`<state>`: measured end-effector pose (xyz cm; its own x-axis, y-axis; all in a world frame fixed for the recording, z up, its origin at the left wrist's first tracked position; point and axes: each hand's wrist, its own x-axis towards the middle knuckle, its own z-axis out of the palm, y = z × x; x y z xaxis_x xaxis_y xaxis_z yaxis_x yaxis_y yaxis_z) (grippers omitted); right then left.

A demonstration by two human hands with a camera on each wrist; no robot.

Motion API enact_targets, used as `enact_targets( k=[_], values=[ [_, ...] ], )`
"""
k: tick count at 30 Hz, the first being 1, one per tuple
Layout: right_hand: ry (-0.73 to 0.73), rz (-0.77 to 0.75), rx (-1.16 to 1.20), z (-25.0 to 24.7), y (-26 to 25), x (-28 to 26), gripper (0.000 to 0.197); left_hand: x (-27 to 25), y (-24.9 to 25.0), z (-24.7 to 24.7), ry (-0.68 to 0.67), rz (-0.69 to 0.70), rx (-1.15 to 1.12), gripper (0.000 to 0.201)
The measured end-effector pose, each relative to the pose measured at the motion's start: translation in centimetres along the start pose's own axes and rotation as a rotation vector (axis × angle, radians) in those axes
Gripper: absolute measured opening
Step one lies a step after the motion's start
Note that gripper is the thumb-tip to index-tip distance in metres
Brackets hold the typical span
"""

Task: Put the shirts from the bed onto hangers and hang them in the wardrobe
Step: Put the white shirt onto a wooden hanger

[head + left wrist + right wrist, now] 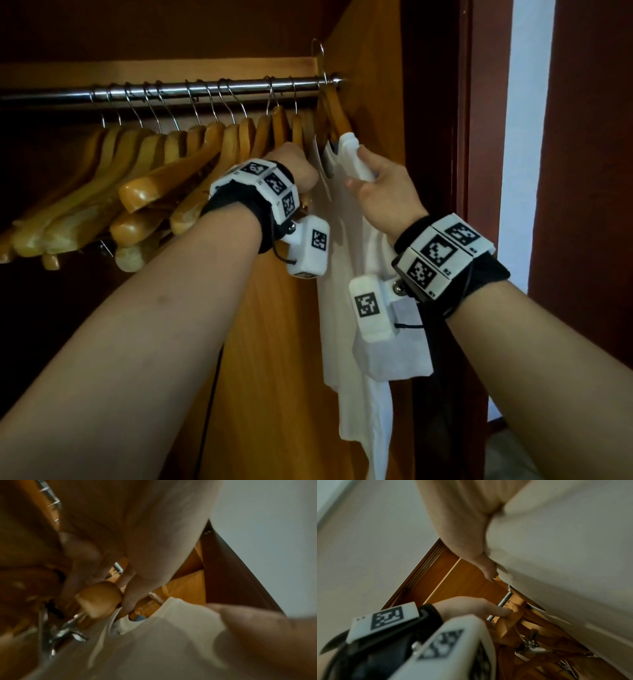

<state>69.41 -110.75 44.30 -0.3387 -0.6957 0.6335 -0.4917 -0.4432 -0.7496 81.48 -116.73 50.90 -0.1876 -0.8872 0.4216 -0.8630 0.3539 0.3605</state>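
Right hand (380, 192) pinches the shoulder of a white cotton T-shirt (356, 274) draped on a wooden hanger (337, 113) at the chrome rail's (205, 91) right end. Left hand (294, 168) grips a bare neighbouring wooden hanger (99, 599). Shirt hangs limp, creased.

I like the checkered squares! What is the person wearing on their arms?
Both forearms are bare, no sleeves. Each wrist has a black strap carrying white blocks printed with black-and-white square codes, plus a small white box hanging below. Thin black cables trail from them.
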Motion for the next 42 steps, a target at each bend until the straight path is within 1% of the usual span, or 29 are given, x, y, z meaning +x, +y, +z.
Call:
enact_targets(
  k=[2, 4, 5, 7, 8, 9, 13, 15, 21, 28, 31, 35, 39, 42],
  values=[
    [-0.009, -0.003, 0.024, -0.1, 0.1, 0.0, 0.059, -0.1, 0.2, 0.6, -0.079, -0.043, -0.239, 0.01],
    [-0.02, -0.012, 0.044, -0.2, 0.2, -0.1, 0.059, -0.4, -0.1, 1.9, -0.1, -0.055, -0.519, 0.005],
    [-0.025, -0.016, 0.053, -0.2, 0.3, -0.1, 0.06, -0.4, -0.3, 2.7, -0.085, -0.05, -0.636, 0.015],
    [-0.033, -0.018, 0.068, -0.3, 0.5, -0.1, 0.06, -0.2, -1.2, 4.1, -0.013, -0.056, -0.814, 0.056],
    [-0.034, -0.016, 0.075, -0.4, 0.6, -0.1, 0.059, -0.3, -1.6, 4.6, 0.019, -0.043, -0.858, 0.066],
    [-0.035, -0.014, 0.081, -0.4, 0.6, -0.1, 0.059, -0.2, -1.9, 4.9, 0.038, -0.022, -0.88, 0.067],
    [-0.026, -0.006, 0.078, -0.3, 0.4, 0.0, 0.06, -0.5, -2.5, 5.6, 0.037, 0.081, -0.915, 0.053],
    [-0.029, -0.005, 0.079, -0.2, 0.2, -0.1, 0.059, -0.4, -2.5, 5.4, 0.072, 0.089, -0.928, 0.048],
    [-0.018, 0.025, 0.086, -0.7, -0.5, -0.9, 0.057, -0.3, -3.5, 3.9, 0.198, 0.051, -0.994, 0.044],
    [-0.013, 0.03, 0.042, -0.4, -1.7, -1.2, 0.056, -0.5, -4.3, 2.5, 0.23, 0.0, -1.054, 0.04],
    [0.018, 0.022, 0.02, 0.0, -2.3, -0.9, 0.056, -0.4, -4.1, 1.6, 0.236, -0.017, -1.071, 0.039],
    [0.007, 0.054, 0.017, 0.6, -2.6, 0.4, 0.056, -0.3, -3.9, 1.3, 0.219, -0.035, -1.053, 0.038],
    [-0.016, 0.079, -0.038, 1.5, -3.1, 2.4, 0.056, 0.0, -4.4, 1.7, 0.226, -0.018, -1.014, 0.039],
    [-0.035, 0.068, -0.106, 2.3, -3.4, 3.7, 0.054, 0.3, -4.8, 1.8, 0.214, -0.006, -0.994, 0.041]
  ],
)
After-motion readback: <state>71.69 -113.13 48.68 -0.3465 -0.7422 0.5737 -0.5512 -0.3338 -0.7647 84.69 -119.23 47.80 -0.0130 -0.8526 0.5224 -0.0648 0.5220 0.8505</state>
